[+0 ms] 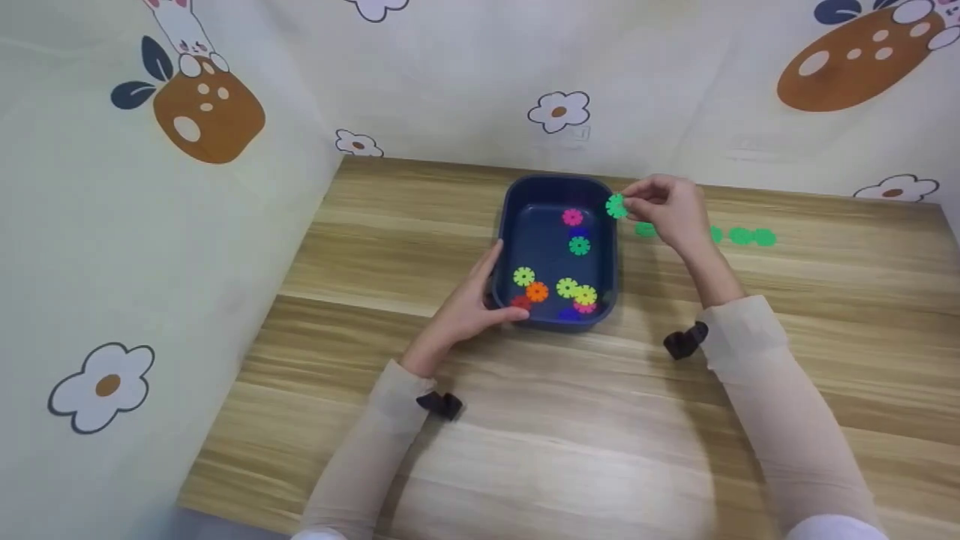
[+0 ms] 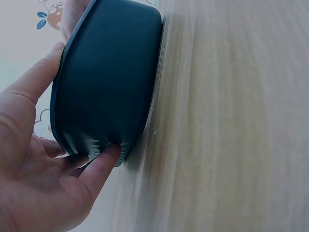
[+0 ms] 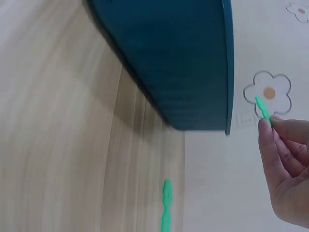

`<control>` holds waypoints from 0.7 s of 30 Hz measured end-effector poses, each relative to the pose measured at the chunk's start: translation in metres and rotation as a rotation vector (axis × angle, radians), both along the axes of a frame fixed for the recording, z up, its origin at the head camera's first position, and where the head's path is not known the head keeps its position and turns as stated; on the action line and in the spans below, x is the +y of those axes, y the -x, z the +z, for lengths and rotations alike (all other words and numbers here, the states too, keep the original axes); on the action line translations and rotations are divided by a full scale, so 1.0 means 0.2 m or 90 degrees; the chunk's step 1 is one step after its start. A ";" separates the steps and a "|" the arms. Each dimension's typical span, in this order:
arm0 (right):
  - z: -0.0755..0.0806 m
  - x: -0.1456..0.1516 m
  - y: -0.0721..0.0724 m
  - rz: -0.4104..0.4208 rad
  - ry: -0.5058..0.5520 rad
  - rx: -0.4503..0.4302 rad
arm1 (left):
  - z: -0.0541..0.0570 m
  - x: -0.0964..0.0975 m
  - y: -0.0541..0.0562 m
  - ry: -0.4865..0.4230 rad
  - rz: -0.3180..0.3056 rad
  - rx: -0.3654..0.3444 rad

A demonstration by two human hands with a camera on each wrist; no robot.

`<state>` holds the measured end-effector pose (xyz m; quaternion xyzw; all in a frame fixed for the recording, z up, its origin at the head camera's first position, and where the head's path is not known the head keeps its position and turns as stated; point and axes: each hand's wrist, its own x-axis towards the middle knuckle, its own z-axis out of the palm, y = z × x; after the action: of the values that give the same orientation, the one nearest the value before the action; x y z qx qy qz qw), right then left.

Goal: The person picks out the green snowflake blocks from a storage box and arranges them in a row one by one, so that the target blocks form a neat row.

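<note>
My left hand point(image 1: 465, 306) grips the near left corner of a dark blue plastic bin point(image 1: 538, 244), thumb over the rim and other fingers along its outer side. Notched plastic discs lie inside it: pink point(image 1: 572, 217), green point(image 1: 579, 246), orange point(image 1: 537, 292), and several in yellow, red and blue. Between thumb and fingertips my right hand point(image 1: 675, 214) pinches a green notched disc point(image 1: 616, 206), raised at the bin's far right rim. The right wrist view shows this disc point(image 3: 263, 110) edge-on.
Several green discs point(image 1: 752, 237) lie in a row on the wooden table point(image 1: 390, 255), right of the bin and partly hidden behind the right hand and wrist. Printed cloth walls point(image 1: 450, 90) stand along the table's back and left edges.
</note>
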<state>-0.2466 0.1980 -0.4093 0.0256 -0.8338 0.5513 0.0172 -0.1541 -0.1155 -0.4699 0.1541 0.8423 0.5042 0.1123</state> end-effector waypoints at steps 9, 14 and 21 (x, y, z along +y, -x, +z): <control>0.02 0.18 -0.02 -0.029 0.027 -0.011 | 0.00 0.00 0.00 0.016 0.003 -0.002; 0.02 0.28 -0.03 -0.050 0.042 -0.015 | 0.00 0.01 0.00 0.020 0.003 -0.001; 0.01 0.42 -0.05 -0.080 0.087 -0.009 | 0.00 0.01 0.00 0.017 0.008 -0.001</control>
<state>-0.2363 0.2812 -0.4063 -0.0318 -0.7943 0.6048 0.0475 -0.1537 -0.1139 -0.4699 0.1469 0.8497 0.4938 0.1122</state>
